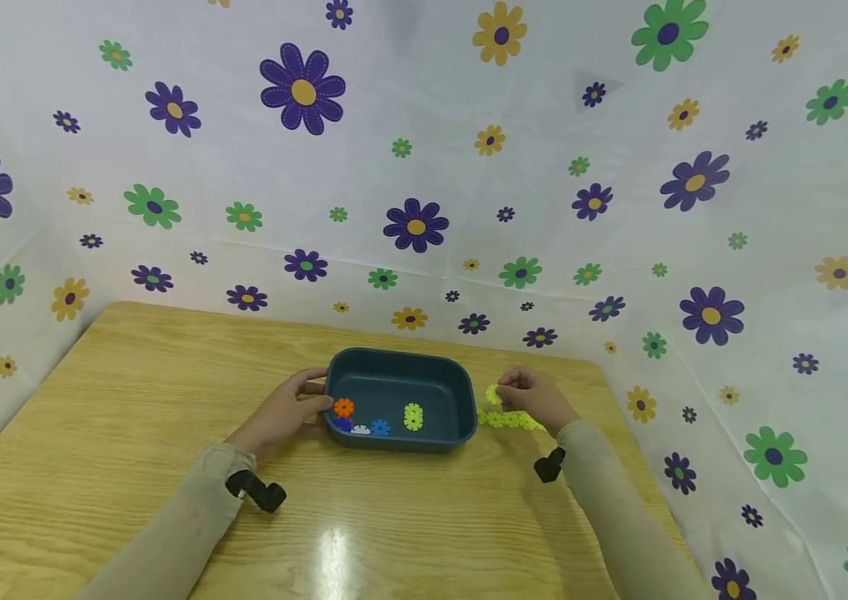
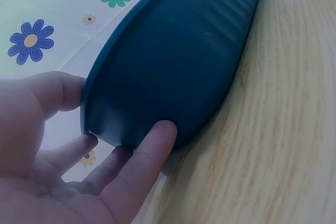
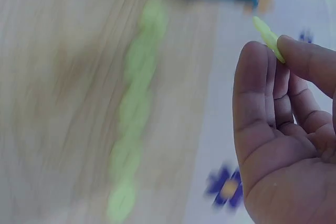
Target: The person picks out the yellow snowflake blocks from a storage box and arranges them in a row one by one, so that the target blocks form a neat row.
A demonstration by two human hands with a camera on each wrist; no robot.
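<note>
My left hand (image 1: pixel 285 412) grips the left end of a dark teal plastic tub (image 1: pixel 394 446), thumb at the rim and fingers spread against its outer wall (image 2: pixel 157 72). Past the tub's right end, my right hand (image 1: pixel 536 398) pinches a yellow-green notched plastic disc (image 3: pixel 269 39) between thumb and fingertips, above the table. Just under that hand lies a row of joined yellow-green discs (image 3: pixel 134 108) on the wood. Inside the tub are two yellow-green discs (image 1: pixel 413 417), an orange disc (image 1: pixel 344 407), a blue disc (image 1: pixel 380 427), a dark blue one (image 1: pixel 342 424) and a white one (image 1: pixel 360 430).
All of this is on a light wooden table (image 1: pixel 409 517). A white cloth (image 1: pixel 364 167) printed with flowers hangs behind the table and at both sides. Each wrist wears a black camera mount, one on the left (image 1: pixel 259 490) and one on the right (image 1: pixel 550 465).
</note>
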